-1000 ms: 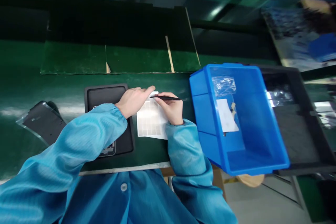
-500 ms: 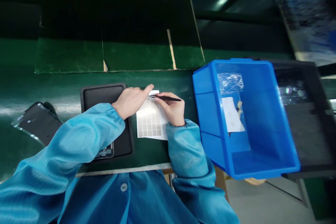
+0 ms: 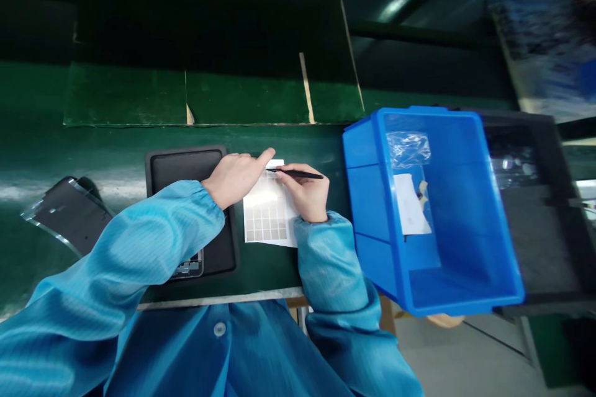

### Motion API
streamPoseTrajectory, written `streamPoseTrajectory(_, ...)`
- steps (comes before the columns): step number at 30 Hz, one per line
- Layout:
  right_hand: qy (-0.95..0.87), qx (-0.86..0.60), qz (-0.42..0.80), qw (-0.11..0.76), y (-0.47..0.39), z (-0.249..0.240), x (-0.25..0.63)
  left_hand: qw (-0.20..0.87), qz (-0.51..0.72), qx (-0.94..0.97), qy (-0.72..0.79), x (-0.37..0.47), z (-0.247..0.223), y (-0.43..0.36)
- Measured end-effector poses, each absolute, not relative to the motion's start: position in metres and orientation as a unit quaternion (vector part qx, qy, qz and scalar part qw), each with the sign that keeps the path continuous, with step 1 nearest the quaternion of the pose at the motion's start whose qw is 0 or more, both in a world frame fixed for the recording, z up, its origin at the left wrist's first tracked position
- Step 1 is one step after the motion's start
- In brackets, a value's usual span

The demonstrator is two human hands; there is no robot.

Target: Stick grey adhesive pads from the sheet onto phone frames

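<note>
A sheet of small greyish square stickers (image 3: 265, 223) lies on the green table with white paper under it. My right hand (image 3: 311, 195) pinches black tweezers (image 3: 302, 173), their tips at the upper part of the sheet. At the sheet's upper left edge is my left hand (image 3: 237, 178), back up, one digit stretched toward the tweezer tips. Its other fingers are curled under and mostly hidden, so their grip does not show. Beneath my left forearm sits a black tray (image 3: 228, 248); a device with exposed inner parts (image 3: 190, 267) shows partly in it.
A blue bin (image 3: 372, 198) on the right holds clear plastic film (image 3: 408, 147) and white paper (image 3: 410, 205). To the left lies a dark panel in clear wrap (image 3: 69, 217). A green board (image 3: 242, 96) runs along the back. Behind the bin is a black tray (image 3: 540, 229).
The view has shifted very slightly. Both hands, the tweezers and the sticker sheet keep nearly the same places relative to each other.
</note>
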State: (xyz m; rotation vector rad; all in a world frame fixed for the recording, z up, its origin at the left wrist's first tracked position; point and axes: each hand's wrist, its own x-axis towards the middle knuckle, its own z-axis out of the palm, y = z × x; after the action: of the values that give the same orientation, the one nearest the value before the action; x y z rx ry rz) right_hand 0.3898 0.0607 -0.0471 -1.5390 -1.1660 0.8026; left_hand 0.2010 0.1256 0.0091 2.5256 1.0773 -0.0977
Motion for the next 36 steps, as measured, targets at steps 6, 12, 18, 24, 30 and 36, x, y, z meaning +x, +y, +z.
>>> streamPoseTrajectory(6,-0.439,-0.625,0.342,0.547,0.046,-0.030,0.394,0.207,-0.006,0.897,0.391,0.202,0.009,0.127)
streamPoseTrajectory(12,-0.434,-0.591,0.383,0.562,0.021,0.008,0.364,0.357,0.189,0.798,0.447,0.155,0.047,0.104)
streamPoseTrajectory(18,-0.449,-0.550,0.447,0.545,0.010,0.028,0.308,0.596,0.245,0.558,0.523,0.090,0.070,0.056)
streamPoseTrajectory(24,-0.459,-0.523,0.492,0.523,0.007,0.031,0.271,0.652,0.275,0.466,0.530,0.065,0.062,0.033)
streamPoseTrajectory(30,-0.423,-0.534,0.517,0.518,0.004,0.025,0.254,0.637,0.292,0.444,0.558,0.052,0.059,0.028)
streamPoseTrajectory(36,-0.411,-0.523,0.543,0.513,-0.001,0.025,0.242,0.634,0.312,0.433,0.560,0.046,0.057,0.027)
